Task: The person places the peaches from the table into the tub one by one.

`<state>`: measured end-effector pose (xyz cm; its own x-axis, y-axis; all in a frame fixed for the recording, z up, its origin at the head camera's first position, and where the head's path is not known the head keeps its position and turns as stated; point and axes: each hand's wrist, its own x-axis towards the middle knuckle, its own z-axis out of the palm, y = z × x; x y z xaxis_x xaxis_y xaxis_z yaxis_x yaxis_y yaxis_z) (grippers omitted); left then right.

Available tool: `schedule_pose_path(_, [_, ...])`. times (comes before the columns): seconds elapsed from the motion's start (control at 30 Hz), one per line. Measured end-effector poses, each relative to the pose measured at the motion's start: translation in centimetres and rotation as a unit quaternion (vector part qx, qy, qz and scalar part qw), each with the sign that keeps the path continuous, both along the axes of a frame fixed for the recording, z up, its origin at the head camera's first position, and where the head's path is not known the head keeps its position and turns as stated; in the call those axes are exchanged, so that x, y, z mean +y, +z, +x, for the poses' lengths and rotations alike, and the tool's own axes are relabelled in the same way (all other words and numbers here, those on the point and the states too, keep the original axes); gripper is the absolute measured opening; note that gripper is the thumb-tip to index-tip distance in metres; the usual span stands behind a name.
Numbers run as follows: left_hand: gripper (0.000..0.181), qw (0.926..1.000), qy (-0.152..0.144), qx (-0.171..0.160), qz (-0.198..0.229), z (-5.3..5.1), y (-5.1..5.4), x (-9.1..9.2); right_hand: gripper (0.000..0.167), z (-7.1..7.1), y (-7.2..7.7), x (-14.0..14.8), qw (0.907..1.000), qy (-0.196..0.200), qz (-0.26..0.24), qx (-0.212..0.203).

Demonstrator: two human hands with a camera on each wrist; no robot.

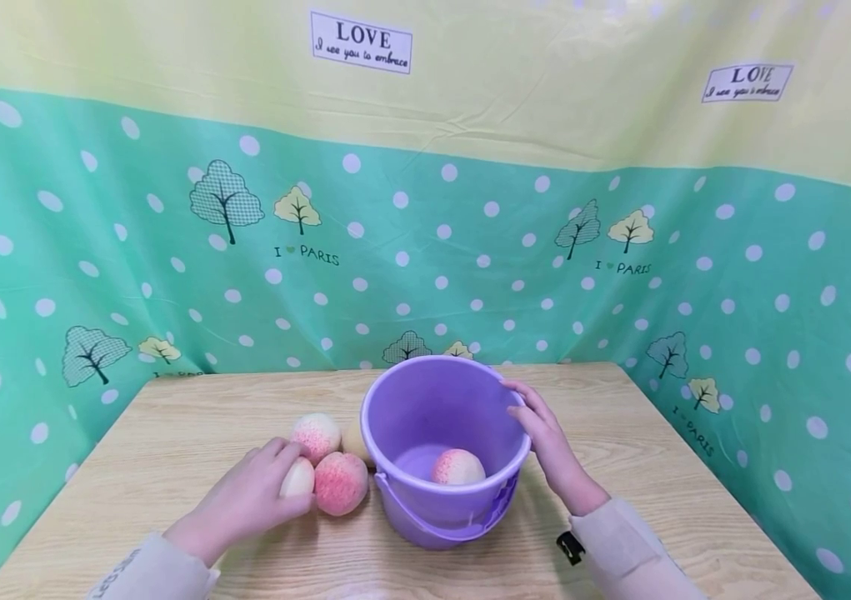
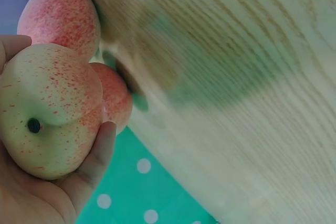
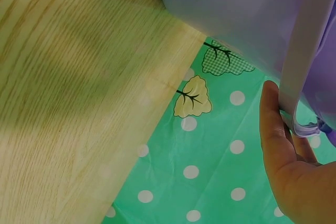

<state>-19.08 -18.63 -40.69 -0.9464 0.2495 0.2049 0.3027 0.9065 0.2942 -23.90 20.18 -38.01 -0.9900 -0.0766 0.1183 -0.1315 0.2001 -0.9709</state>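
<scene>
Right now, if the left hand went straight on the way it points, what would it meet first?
The left hand, gripping the pale peach, would likely meet the pink-and-white peach just beyond it; the deep-pink peach lies close beside that line, and depth is unclear.

Both forearms slant inward from the bottom edge of the head view, their pale sleeves ending near the wrists; dark lettering runs along the left sleeve (image 1: 147, 573), while the right sleeve (image 1: 623, 542) has a wide cuff. The left hand (image 1: 254, 487) is turned back upward, its fingers (image 1: 286, 457) bent and its thumb (image 1: 296, 505) on the near side, set in a grip. The left wrist view shows the cupped palm (image 2: 31, 198). The right hand (image 1: 556, 450) angles up and leftward, well apart from the left, fingertips (image 1: 517, 412) hooked over; one digit (image 3: 272, 111) stands nearly straight in the right wrist view.
</scene>
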Motion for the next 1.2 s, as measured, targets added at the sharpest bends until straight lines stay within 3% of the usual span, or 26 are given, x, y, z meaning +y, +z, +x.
schedule_pose_path(0.63, [0.049, 0.9999, -0.003, 0.005, -0.014, 0.0, 1.1, 0.5, 0.047, 0.2, 0.0, 0.0, 1.0000, -0.005, -0.001, -0.006])
schedule_pose_path(1.2, [0.048, 0.9994, -0.011, 0.031, -0.015, -0.4, 1.7, 0.6, 0.047, -0.1, -0.1, 0.1, 1.0000, -0.004, 0.004, -0.004])
